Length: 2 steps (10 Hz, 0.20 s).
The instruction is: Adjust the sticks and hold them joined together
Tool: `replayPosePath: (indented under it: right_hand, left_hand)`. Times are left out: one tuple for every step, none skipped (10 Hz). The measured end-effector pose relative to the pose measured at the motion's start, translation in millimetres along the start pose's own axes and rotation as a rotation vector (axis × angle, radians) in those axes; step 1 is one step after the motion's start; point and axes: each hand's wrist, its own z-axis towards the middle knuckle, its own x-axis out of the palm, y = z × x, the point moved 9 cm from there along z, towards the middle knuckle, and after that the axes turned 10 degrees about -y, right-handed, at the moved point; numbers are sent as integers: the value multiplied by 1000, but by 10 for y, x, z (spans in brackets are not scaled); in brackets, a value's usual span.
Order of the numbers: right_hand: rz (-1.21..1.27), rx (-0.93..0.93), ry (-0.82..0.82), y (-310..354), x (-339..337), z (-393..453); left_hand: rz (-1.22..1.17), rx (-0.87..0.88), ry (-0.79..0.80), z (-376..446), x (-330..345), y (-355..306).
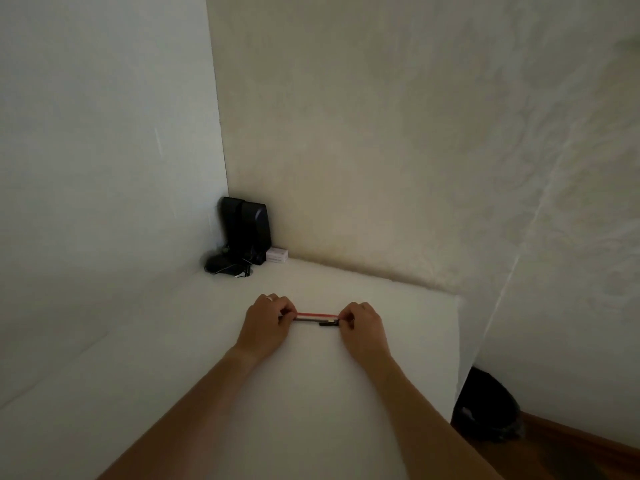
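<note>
A small bundle of thin sticks, one red and others grey or white with a black end piece (317, 317), lies level just above the white table (207, 341). My left hand (266, 322) pinches the bundle's left end with curled fingers; a ring shows on one finger. My right hand (360, 325) pinches the right end the same way. Both forearms reach in from the lower edge. The ends of the sticks are hidden inside my fingers.
A pair of black speakers (246, 228) stands in the far left corner, with a dark mouse and cables (225, 265) in front and a small white box (277, 255) beside them. A black bin (485, 407) sits on the wooden floor right of the table edge.
</note>
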Motion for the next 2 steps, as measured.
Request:
replayPosePath:
  right_hand:
    - [142, 94, -31, 102, -220, -83]
    - [323, 23, -251, 620, -970, -145]
  left_hand:
    - [-10, 22, -5, 50, -211, -212]
    - [-117, 217, -211, 178, -985, -940]
